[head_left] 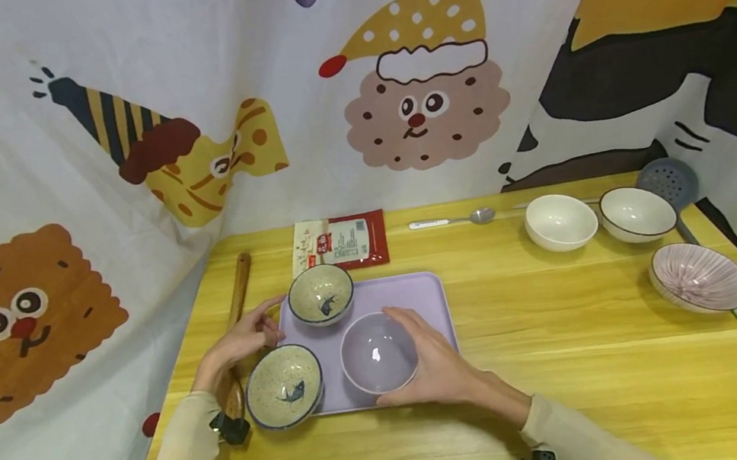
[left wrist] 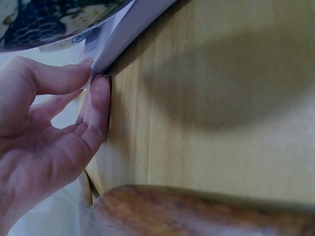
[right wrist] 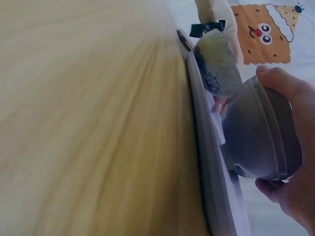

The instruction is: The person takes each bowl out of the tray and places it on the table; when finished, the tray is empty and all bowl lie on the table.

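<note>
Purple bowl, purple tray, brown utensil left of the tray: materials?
Purple bowl: probably glazed ceramic; smooth and glossy, with a bright highlight inside.
Purple tray: likely plastic with a satin finish, judging by its even colour and rounded corners; coated metal can't be ruled out.
Brown utensil: looks like wood; mottled brown streaks and a slight sheen show in the left wrist view.

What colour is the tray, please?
The tray is light purple, seen best in the head view.
</note>
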Demonstrator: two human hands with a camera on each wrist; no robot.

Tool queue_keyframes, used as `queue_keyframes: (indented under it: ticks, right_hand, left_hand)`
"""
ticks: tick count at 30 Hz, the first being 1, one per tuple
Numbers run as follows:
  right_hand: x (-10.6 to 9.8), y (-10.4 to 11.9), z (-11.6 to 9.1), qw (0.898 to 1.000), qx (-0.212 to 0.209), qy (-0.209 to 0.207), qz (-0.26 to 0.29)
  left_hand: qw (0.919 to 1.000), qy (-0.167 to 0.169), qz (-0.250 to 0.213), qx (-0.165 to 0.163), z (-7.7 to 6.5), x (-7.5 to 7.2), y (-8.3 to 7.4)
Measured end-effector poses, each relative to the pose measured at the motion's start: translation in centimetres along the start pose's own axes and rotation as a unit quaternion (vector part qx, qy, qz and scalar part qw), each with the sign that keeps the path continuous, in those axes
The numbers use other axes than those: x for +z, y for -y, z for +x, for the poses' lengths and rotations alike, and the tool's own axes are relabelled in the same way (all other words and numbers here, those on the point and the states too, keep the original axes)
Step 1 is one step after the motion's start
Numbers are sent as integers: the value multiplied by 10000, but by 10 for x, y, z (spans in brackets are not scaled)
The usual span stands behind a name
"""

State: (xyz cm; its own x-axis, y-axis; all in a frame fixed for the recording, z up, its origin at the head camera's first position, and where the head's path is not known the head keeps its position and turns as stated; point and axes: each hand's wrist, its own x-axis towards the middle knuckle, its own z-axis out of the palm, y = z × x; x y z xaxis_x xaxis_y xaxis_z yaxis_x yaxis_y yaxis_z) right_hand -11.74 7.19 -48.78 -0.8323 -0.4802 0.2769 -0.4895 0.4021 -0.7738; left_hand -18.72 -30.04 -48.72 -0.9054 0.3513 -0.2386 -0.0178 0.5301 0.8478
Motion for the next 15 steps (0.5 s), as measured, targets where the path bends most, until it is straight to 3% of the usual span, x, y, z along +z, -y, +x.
queue_keyframes:
  ticks: [15]
  right_hand:
    - [-38, -12, -14, 9971, 447, -564, -231]
  left_hand:
    - [9999, -6, -31, 129, 1, 1, 2]
